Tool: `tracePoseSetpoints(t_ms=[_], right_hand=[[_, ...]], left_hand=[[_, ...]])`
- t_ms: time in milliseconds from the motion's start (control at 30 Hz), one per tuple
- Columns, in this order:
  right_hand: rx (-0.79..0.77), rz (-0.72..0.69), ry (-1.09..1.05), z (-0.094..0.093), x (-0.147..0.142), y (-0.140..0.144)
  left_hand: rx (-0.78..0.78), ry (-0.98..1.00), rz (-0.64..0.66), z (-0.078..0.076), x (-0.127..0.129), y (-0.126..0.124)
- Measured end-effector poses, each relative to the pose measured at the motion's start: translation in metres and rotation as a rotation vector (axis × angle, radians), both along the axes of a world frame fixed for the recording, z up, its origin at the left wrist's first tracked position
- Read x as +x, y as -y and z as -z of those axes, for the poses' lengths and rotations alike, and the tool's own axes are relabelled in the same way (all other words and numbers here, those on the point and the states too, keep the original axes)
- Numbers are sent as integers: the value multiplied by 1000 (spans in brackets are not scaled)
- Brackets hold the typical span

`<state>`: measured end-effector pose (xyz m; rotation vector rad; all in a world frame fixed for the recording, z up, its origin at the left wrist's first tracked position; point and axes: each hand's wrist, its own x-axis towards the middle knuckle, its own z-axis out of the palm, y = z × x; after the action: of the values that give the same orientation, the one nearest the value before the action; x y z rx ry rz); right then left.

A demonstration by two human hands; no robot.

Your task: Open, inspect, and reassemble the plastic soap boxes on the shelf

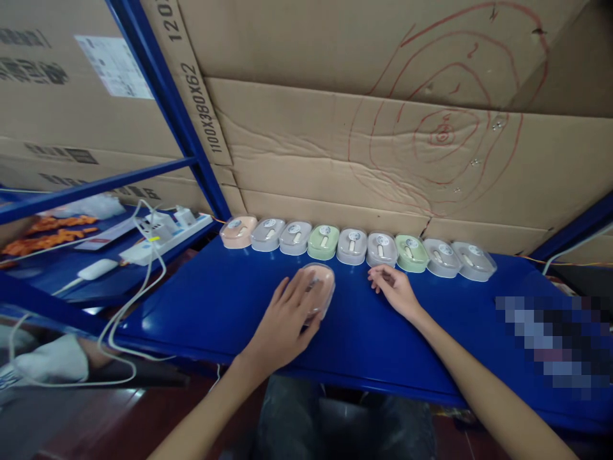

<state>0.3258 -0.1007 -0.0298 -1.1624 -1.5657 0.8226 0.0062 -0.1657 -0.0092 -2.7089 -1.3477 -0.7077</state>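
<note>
My left hand [287, 316] lies over a pink plastic box with a clear lid [325, 281], its fingers across the top and its thumb along the near side. That box sits in front of a row of similar boxes and is partly hidden by the fingers. My right hand [395, 291] hovers over the blue tabletop with loosely curled fingers and nothing visible in them. Just behind it are a grey box [382, 252] and a green box [412, 255]. Each box in the row has a round sticker and a pale clip-like piece on its lid.
The row runs along the back of the blue table [215, 306], from a pink box [238, 233] to a grey box [474, 262]. Behind stands a cardboard sheet [297, 140] with red rings. At left are a power strip [167, 239], white cables [112, 326] and another person's sleeve [52, 361].
</note>
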Motion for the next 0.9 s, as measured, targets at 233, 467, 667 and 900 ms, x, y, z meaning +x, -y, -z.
tracePoseSetpoints(t_ms=[233,467,667,900], right_hand=[[110,17,189,-9,1,8],[293,205,393,-45,40,16],[344,673,931,-62,157,-3],[26,788,1142,-44,251,-3]], left_hand=[[72,-75,-439,4,-96,-14],[125,33,-609,8,-138,-37],[186,60,-631,12,-136,-38],[160,87,-646,10,-134,-37]])
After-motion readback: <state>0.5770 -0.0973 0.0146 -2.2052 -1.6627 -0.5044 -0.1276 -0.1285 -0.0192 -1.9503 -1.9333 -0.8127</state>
